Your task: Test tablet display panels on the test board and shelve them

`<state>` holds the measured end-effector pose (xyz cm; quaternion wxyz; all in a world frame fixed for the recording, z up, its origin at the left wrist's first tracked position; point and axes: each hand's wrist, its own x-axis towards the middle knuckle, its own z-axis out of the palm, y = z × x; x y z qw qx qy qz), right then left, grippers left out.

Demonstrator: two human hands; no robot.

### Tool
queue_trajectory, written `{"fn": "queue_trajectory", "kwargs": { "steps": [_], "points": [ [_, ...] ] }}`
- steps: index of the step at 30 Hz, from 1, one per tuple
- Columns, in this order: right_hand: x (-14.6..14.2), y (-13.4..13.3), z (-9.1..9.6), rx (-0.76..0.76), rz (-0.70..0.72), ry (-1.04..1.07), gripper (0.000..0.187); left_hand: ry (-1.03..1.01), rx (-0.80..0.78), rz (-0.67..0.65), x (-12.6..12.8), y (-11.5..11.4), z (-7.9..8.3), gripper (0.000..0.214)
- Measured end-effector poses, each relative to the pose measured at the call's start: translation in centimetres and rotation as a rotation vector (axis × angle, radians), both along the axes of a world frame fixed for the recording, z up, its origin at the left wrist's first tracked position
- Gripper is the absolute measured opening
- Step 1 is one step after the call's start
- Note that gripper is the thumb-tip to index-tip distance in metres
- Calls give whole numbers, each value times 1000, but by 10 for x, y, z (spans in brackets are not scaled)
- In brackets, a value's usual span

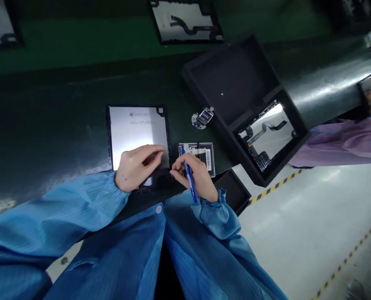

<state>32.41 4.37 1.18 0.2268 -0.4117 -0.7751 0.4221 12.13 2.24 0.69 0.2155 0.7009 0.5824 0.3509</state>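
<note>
A flat panel (135, 129) with a silvery back and black frame lies on the dark belt in front of me. My left hand (135, 166) rests on its near half, fingers curled with thumb and forefinger pinched together over the surface. My right hand (193, 175) is closed around a blue pen (188, 177), its tip up by the panel's right edge. Just beyond that hand lies a small black-and-white label card (204, 154) with a barcode.
A metal hand counter (202, 118) sits on the belt. To the right, a black foam tray (235, 79) holds another panel (266, 137) in its lower slot. More panels lie at the far side (187, 21). A person's pink sleeve (344, 141) reaches in at right.
</note>
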Motion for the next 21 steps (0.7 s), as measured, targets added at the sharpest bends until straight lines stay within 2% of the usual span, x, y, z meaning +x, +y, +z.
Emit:
{"fn": "queue_trajectory", "kwargs": {
  "steps": [5, 8, 12, 17, 21],
  "points": [
    [-2, 1, 6, -150, 18, 79, 20, 0, 46, 61, -1, 0, 4, 18],
    [-4, 1, 5, -234, -80, 186, 27, -2, 55, -22, 0, 0, 9, 19],
    [-4, 5, 1, -222, -254, 267, 32, -46, 80, -173, 2, 1, 15, 18],
    [-3, 11, -3, -237, -240, 277, 31, 37, 31, -174, 7, 6, 19, 16],
    [0, 15, -11, -120, -384, 196, 25, 124, 7, -138, 13, 9, 15, 12]
  ]
}}
